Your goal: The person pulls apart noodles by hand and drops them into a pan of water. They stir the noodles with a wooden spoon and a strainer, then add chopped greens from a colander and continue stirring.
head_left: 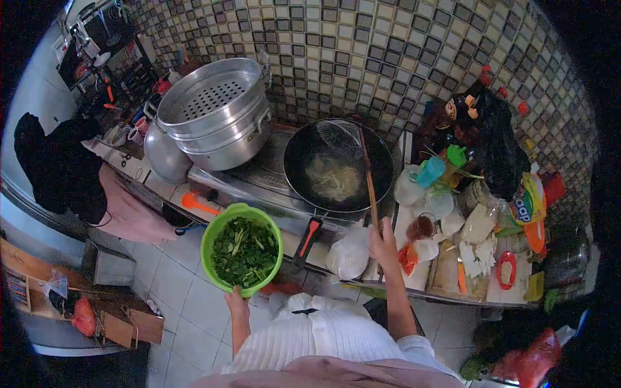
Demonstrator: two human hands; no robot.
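Note:
My left hand [235, 299] holds a green bowl [240, 249] by its near rim; the bowl is full of chopped green leaves and hangs in front of the stove. My right hand [383, 240] grips a long wooden-handled wire skimmer [367, 169] whose basket reaches into a black wok [338, 167]. Pale noodles [333, 179] lie in the wok. The wok's handle with a red grip [310, 235] points toward me.
A large steel steamer pot [217, 111] stands left of the wok beside a metal lid [163, 155]. Right of the wok the counter [446, 275] is crowded with bottles, bags, jars and lidded containers. A person in black stands at the far left. Tiled wall behind, tiled floor below.

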